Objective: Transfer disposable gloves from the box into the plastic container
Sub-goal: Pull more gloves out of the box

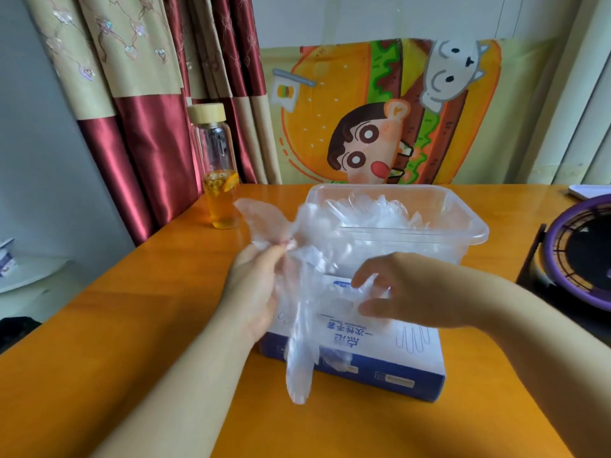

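Held glove [299,358]: long axis near vertical in frame, centre, slightly tilted. Upper end is fanned toward upper left, above the pinch; lower end hangs in front of the near-left corner of the glove box [380,352]. Which end is the cuff cannot be told, as the film is blurred.

Box lies flat, centre-low of frame. Its long axis runs left to right, dropping slightly to the right, and the print is seen upside down. Plastic container [476,226] is placed just behind it, upper centre, open side up. Contact between the two is hidden by the hands.

Counts:
- 1 box
- 1 container
- 1 glove strip at the left hand (single or doubled cannot be told)
- 1 crumpled glove [373,289] at the box top
- a pile of gloves [370,216] inside the container, not countable

Left hand [254,285]: thumb and fingertips are pressed together, with the hanging glove pinched near its upper part.
Right hand [413,292]: fingers are curled over the box top, the crumpled glove is caught between thumb and fingertips, edges motion-blurred.

Also seen on the orange table [132,325]: 1 glass bottle [218,166] with a wooden lid and amber liquid, left of the container and well apart from it.
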Available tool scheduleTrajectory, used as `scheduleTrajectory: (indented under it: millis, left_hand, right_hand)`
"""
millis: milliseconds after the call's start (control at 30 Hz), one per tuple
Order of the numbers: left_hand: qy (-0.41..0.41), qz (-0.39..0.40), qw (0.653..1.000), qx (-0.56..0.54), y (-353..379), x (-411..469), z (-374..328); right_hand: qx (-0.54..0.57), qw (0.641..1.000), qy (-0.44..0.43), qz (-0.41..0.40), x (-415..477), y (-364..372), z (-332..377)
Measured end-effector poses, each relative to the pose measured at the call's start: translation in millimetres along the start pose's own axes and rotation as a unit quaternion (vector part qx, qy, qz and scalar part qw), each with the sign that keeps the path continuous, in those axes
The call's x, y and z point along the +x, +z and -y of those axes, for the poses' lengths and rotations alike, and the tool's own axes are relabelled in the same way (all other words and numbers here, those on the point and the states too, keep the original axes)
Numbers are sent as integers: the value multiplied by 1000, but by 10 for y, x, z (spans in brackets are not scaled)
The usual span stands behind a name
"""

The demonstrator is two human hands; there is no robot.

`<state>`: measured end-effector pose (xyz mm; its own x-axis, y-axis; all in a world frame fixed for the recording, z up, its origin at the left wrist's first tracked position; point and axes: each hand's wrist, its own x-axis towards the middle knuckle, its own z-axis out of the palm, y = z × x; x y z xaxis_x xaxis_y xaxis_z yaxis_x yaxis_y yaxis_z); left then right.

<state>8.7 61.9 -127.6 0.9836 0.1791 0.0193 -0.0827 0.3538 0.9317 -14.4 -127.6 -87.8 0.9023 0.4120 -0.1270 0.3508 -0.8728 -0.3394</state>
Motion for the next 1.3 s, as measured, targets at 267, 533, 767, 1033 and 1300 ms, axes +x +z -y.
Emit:
scheduleTrajectory:
  millis: [267,533,767,1033,1300]
  left_hand:
    - [-79,66,994,23,4,-13,78]
    - [-95,51,994,34,13,-41,44]
    - [-32,63,993,90,133,17,-365]
    - [2,237,931,277,471,270,-993]
    - [95,135,862,480,604,912,-1279]
  right_hand:
    - [-76,993,-74,53,24,209,127]
    - [-121,991,-46,-44,-77,226,221]
    - [-53,976,-70,-199,-266,-502,206]
    - [1,954,-166,-249,38,-1038,485]
    - [89,961,-66,-254,316,-1334,10]
